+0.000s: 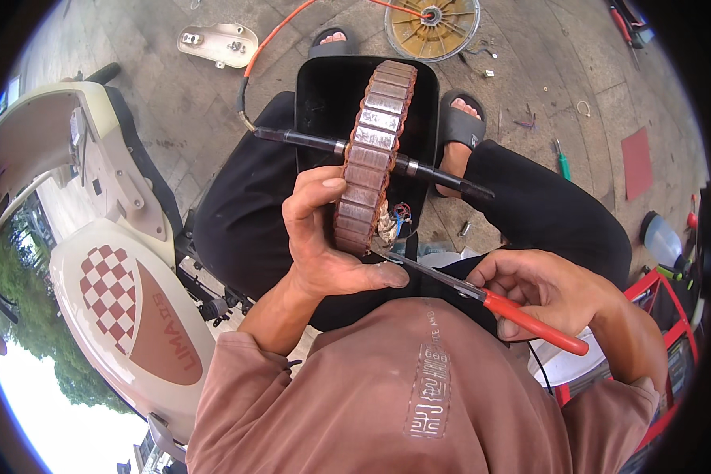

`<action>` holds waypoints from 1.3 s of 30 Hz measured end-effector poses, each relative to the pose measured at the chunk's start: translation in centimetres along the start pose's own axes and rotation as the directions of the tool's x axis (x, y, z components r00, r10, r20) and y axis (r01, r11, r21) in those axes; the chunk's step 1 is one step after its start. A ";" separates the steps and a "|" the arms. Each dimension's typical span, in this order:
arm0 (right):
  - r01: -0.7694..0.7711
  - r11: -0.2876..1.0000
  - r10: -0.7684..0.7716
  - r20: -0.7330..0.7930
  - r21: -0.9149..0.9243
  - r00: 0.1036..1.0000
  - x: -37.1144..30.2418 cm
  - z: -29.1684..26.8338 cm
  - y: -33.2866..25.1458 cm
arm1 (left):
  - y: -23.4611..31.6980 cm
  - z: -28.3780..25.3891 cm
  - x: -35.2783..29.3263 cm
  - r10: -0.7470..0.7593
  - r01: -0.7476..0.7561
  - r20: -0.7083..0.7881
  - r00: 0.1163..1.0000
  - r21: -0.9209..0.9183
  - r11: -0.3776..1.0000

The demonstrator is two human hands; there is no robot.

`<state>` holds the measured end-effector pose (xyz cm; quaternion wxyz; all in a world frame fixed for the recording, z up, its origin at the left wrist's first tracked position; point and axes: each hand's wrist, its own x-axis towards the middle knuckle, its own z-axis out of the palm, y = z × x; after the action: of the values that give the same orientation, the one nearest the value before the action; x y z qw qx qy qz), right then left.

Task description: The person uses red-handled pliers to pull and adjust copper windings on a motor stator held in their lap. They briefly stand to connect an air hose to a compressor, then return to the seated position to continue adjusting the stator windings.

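A ring-shaped motor stator (369, 166) with copper windings stands on edge between my knees, its black axle (446, 178) running crosswise through it. My left hand (316, 229) grips the stator's lower left side, fingers curled against it and thumb stretched to the right. My right hand (541, 288) is closed around red-handled long-nose pliers (490, 300). Their thin metal tip reaches the stator's lower edge, near my left thumb. Beside the tip are coloured wires (403, 213) and a whitish bundle (386, 225). Whether the tip pinches anything is too small to tell.
Below the stator is a black tub-like thing (316, 95). An orange cable (280, 28) leads away from the axle. On the paving lie a round metal hub cover (403, 39), a cream cover (217, 45), a green-handled screwdriver (563, 164) and red sheet (637, 163). A scooter (126, 316) stands left.
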<state>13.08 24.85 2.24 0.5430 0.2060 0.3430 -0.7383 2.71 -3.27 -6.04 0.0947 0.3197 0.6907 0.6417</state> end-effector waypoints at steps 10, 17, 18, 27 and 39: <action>-0.146 0.987 0.138 0.121 0.068 0.983 1.5 -1.5 -1.8 | 0.3 0.3 0.4 -0.016 0.015 -0.007 1.000 -0.048 0.999; -0.108 0.992 0.098 0.145 0.060 0.985 2.1 -1.8 -1.3 | 0.2 0.3 0.2 -0.035 0.034 -0.019 0.999 -0.042 0.999; -0.122 0.991 0.114 0.143 0.050 0.983 2.1 -1.9 -1.3 | 0.3 0.3 0.2 -0.036 0.035 -0.018 0.999 -0.037 0.999; -0.139 0.988 0.129 0.139 0.070 0.982 2.1 -2.1 -1.3 | 0.3 0.3 0.3 -0.037 0.036 -0.014 0.999 -0.038 0.999; -0.114 0.992 0.107 0.122 0.054 0.987 2.1 -1.9 -1.4 | 0.3 0.3 0.4 -0.031 0.031 -0.005 0.999 -0.041 0.999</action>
<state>11.01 25.12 -0.06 0.5962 0.1966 0.2755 -0.7280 2.62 -2.81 -5.72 0.1093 0.3050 0.6824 0.6552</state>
